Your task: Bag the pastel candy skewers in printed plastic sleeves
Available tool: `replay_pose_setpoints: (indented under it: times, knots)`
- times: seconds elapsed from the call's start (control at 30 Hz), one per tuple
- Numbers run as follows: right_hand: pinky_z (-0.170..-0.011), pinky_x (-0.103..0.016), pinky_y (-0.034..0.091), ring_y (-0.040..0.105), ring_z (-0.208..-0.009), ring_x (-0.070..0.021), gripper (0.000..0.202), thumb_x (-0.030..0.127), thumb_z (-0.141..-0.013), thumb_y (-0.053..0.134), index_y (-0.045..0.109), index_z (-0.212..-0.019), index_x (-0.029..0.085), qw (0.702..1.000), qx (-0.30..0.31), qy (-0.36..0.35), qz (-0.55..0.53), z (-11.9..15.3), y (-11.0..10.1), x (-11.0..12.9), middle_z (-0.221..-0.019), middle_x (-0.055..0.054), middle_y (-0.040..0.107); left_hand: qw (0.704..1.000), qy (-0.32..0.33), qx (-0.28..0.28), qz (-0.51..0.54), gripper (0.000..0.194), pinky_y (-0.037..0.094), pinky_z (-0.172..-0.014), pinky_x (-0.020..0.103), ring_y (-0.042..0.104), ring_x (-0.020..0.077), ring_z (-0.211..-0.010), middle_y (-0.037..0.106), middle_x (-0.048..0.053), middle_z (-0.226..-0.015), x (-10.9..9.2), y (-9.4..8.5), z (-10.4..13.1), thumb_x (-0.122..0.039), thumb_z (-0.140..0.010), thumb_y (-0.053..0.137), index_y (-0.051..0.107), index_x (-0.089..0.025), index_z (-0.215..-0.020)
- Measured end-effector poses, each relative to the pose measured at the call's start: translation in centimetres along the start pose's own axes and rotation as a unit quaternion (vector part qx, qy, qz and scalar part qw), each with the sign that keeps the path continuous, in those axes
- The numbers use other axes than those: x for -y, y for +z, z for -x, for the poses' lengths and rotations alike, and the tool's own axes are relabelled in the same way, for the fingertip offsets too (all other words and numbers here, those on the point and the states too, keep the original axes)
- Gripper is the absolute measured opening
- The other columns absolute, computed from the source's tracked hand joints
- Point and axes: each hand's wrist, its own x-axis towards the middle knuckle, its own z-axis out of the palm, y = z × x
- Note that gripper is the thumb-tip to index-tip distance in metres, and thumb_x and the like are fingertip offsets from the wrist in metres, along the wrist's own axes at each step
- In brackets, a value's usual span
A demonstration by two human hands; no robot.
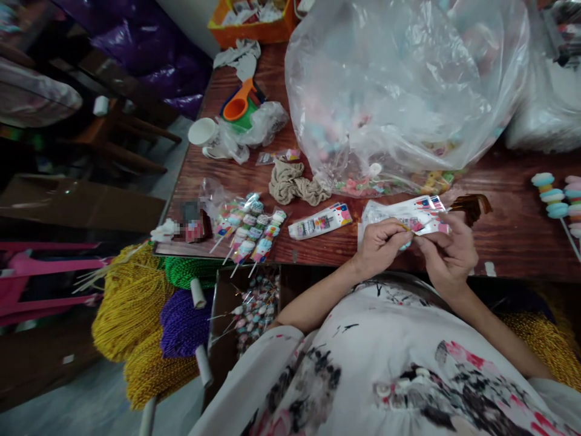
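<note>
Just right of the frame's center, the left hand (380, 245) and right hand (447, 251) pinch a small strip (412, 234) between them, wrists low, fingertips nearly meeting. Under them lies the reddish wooden table (200, 175) (glossy, dark-grained); purple plastic (149, 51) bulges at upper left, yellow cord bundles (129, 303) at lower left.
</note>
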Motion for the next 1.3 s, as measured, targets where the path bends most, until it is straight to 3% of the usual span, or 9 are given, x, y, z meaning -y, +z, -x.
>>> replay_pose_setpoints:
  times: [0.07,0.2,0.37,0.43,0.53,0.67,0.9,1.2,1.3]
  knots:
    - [-0.051,-0.027,0.055,0.065,-0.053,-0.015,0.037,0.028,-0.078,0.073,0.059,-0.113,0.029,0.993,-0.004,0.083,-0.081,0.3,0.0,-0.1,-0.071,0.003,0.072,1.0,0.014,0.009,-0.018,0.029,0.047,-0.077,0.03,0.059,0.0158,-0.076,0.065,0.006,-0.081,-0.3,0.0,0.0,-0.043,-0.085,0.062,0.069,-0.019,-0.072]
    - [-0.046,-0.023,0.05,0.06,-0.049,-0.0123,0.021,0.036,-0.071,0.079,0.066,-0.079,0.022,0.942,0.145,0.237,-0.188,-1.0,-1.1,-1.1,-0.062,0.002,0.068,0.995,0.062,0.056,-0.048,0.03,0.046,-0.077,0.03,0.058,0.0155,-0.075,0.064,0.006,-0.078,-1.1,-0.1,-0.3,-0.04,-0.089,0.058,0.069,-0.017,-0.072]
    - [-0.052,-0.022,0.046,0.057,-0.056,-0.01,0.025,0.035,-0.063,0.084,0.069,-0.073,0.019,0.916,0.276,0.218,-0.193,-4.6,-3.2,-1.6,-0.064,0.002,0.064,0.987,0.061,0.139,-0.055,0.028,0.043,-0.07,0.027,0.054,0.013,-0.07,0.061,0.005,-0.074,-1.8,-0.4,-1.4,-0.035,-0.084,0.062,0.067,-0.015,-0.066]
    - [-0.052,-0.022,0.044,0.055,-0.056,-0.01,0.021,0.035,-0.073,0.078,0.066,-0.071,0.017,0.914,0.359,0.14,-0.128,-5.6,-3.8,-1.0,-0.063,0.001,0.061,0.984,-0.003,0.176,-0.008,0.025,0.042,-0.064,0.024,0.052,0.0101,-0.064,0.058,0.002,-0.067,-1.9,-0.5,-1.6,-0.032,-0.077,0.067,0.066,-0.014,-0.061]
    - [-0.061,-0.026,0.048,0.058,-0.066,-0.0127,0.012,0.024,-0.087,0.06,0.065,-0.078,0.018,0.904,0.404,-0.142,-0.007,-6.2,-4.6,0.6,-0.073,-0.003,0.064,0.951,-0.188,0.227,0.091,0.018,0.036,-0.049,0.02,0.047,0.0067,-0.05,0.056,-0.001,-0.057,-2.0,-0.7,-1.5,-0.029,-0.066,0.073,0.068,-0.012,-0.061]
    - [-0.075,-0.034,0.052,0.06,-0.08,-0.0173,0.021,0.011,-0.09,0.048,0.065,-0.1,0.018,0.813,0.353,-0.457,0.065,-5.9,-5.4,2.4,-0.084,-0.008,0.067,0.863,-0.356,0.299,0.198,0.018,0.032,-0.034,0.019,0.047,0.0084,-0.038,0.062,0.001,-0.052,-2.2,-0.8,-0.8,-0.025,-0.056,0.078,0.07,-0.01,-0.062]
    - [-0.072,-0.033,0.049,0.058,-0.078,-0.0156,0.015,0.016,-0.095,0.048,0.061,-0.103,0.019,0.754,0.413,-0.508,0.039,-5.1,-4.9,2.8,-0.08,-0.005,0.065,0.782,-0.401,0.432,0.203,0.025,0.037,-0.032,0.02,0.05,0.0097,-0.037,0.067,0.006,-0.055,-2.1,-0.9,-0.2,-0.027,-0.054,0.085,0.071,-0.008,-0.063]
    - [-0.072,-0.034,0.044,0.056,-0.075,-0.0163,0.012,0.01,-0.089,0.05,0.059,-0.086,0.017,0.738,0.403,-0.518,0.156,-3.7,-4.0,3.8,-0.08,-0.006,0.065,0.756,-0.225,0.609,-0.083,0.033,0.05,-0.059,0.026,0.063,0.0162,-0.065,0.07,0.002,-0.066,-3.4,-4.6,-4.3,-0.047,-0.063,0.083,0.074,-0.017,-0.073]
    - [-0.065,-0.033,0.04,0.052,-0.067,-0.0163,0.015,0.008,-0.086,0.047,0.058,-0.081,0.017,0.75,0.385,-0.493,0.213,-4.3,-3.5,3.0,-0.071,-0.005,0.061,0.815,0.03,0.426,-0.391,0.026,0.046,-0.067,0.028,0.061,0.0179,-0.076,0.069,0.003,-0.077,-7.6,-4.6,-2.9,-0.04,-0.07,0.08,0.072,-0.016,-0.079]
